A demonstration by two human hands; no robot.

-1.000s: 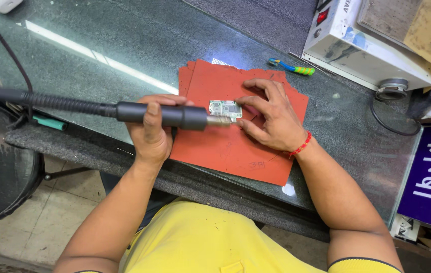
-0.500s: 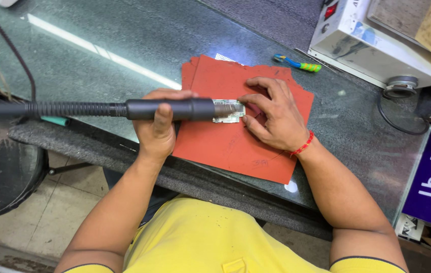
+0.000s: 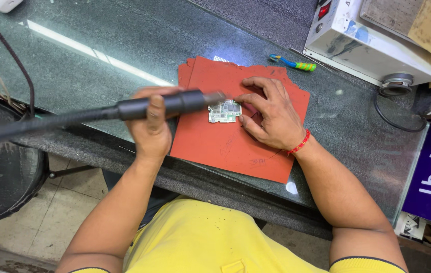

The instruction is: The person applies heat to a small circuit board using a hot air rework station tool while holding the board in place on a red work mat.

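**Hot-air tool held level over a small circuit board**

While the left hand [image 3: 151,132] is wrapped shut around the dark handle of a hot-air tool [image 3: 167,105], the right hand [image 3: 271,115] lies mostly open on a red mat [image 3: 225,146], its fingertips pressing beside a small circuit board [image 3: 224,111]. The board lies flat near the middle of the mat, which sits on the dark stone surface [image 3: 99,40].

The tool's long axis runs nearly level from left to right, its hose [image 3: 33,124] trailing off to the left edge of the view. Its metal tip ends just above the board's upper left corner; whether it touches cannot be told. So the board lies to the right of the left hand, just past the nozzle, and directly to the left of the right hand's fingers, which touch or nearly touch its right edge. The right hand is the nearer of the two to the board; it grips nothing, only steadying.

A red thread band [image 3: 300,144] circles the right wrist. Farther back on the surface lie a small brush with a blue and green handle [image 3: 292,62] and a white boxy machine [image 3: 377,40] with a cable [image 3: 392,119] looping from it. No open container with contents shows anywhere.
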